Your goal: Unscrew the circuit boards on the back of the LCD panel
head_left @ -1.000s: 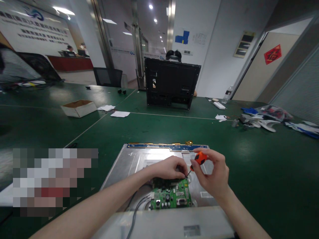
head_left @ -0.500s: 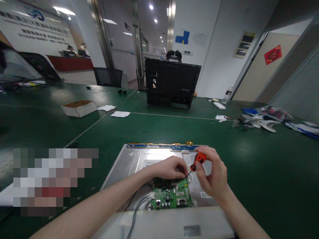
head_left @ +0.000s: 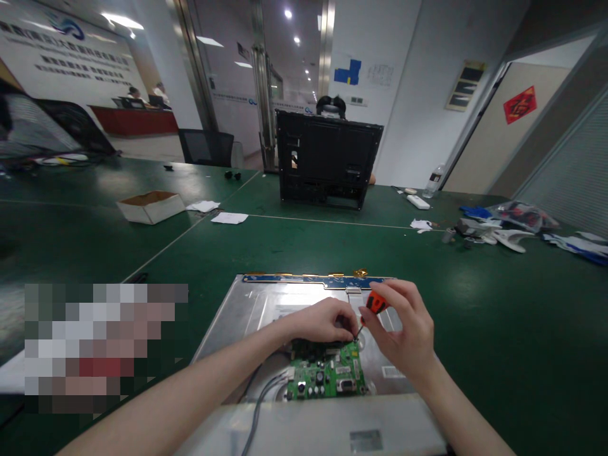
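A silver display panel (head_left: 256,310) lies flat in front of me, with a green circuit board (head_left: 327,373) on its back. Between the thumb and fingers of my right hand (head_left: 403,323) is a small red-and-black screwdriver (head_left: 377,303), tilted, its tip down at the board's far right corner. My left hand (head_left: 327,320) rests over the board's far edge, fingers curled and pinched close beside the screwdriver tip. Whatever those fingertips hold is hidden. Grey cables (head_left: 260,405) run from the board's left side. A blue strip board (head_left: 294,279) lines the panel's far edge.
Across the green table (head_left: 285,247) stands a black monitor housing (head_left: 327,158) with a person behind it. An open cardboard box (head_left: 152,209) and papers (head_left: 230,218) lie at the left. Plastic bags and loose parts (head_left: 479,231) are at the right, near a bottle (head_left: 433,182).
The fingers of my right hand have shifted round the screwdriver handle, which has turned and stands a little steeper. My left hand stays in place.
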`<state>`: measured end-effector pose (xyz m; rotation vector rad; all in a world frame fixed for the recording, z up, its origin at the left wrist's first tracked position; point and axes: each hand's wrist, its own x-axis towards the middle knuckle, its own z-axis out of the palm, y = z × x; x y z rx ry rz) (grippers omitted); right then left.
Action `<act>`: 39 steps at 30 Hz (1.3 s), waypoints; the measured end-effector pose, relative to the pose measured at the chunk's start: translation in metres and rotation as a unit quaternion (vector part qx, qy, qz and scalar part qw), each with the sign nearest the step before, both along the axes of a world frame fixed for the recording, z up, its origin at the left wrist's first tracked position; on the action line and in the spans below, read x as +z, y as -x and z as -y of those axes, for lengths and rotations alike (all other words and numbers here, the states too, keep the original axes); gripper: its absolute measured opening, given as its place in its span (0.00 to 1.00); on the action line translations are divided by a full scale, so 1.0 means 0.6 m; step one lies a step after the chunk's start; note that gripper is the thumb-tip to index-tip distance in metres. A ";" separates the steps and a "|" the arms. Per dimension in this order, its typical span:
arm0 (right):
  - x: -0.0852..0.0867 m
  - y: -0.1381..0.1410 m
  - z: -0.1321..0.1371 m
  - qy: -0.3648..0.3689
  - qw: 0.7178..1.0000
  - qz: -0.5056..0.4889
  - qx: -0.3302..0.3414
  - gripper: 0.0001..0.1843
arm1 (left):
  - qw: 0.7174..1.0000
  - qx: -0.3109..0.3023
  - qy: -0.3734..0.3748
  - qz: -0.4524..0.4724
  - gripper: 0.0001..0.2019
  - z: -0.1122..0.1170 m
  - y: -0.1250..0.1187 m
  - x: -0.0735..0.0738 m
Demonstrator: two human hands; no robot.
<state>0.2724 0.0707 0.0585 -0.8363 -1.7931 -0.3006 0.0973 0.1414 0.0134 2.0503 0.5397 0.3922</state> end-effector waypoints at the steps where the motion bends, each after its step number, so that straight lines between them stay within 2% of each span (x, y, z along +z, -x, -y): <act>1: 0.000 0.000 0.001 0.002 1.000 0.001 -0.003 0.22 | 1.000 0.001 0.000 -0.002 0.07 0.000 0.000 0.001; 9: 0.001 0.001 0.006 0.017 1.000 0.002 0.005 0.25 | 1.000 -0.012 0.002 0.005 0.07 0.000 -0.001 0.001; 15: 0.002 -0.002 0.004 0.000 1.000 0.004 -0.012 0.20 | 1.000 -0.016 0.004 0.010 0.09 -0.002 0.000 -0.005; 22: -0.003 -0.003 0.000 -0.005 0.999 0.006 -0.031 0.20 | 1.000 -0.012 0.006 0.007 0.09 -0.004 0.000 -0.007; 33: -0.001 -0.002 0.003 0.008 1.000 0.007 -0.011 0.19 | 1.000 -0.009 -0.008 -0.008 0.08 -0.003 0.001 -0.005; 39: -0.002 -0.005 0.000 -0.005 0.999 0.006 -0.033 0.18 | 1.000 -0.013 -0.003 0.001 0.10 -0.004 0.000 -0.008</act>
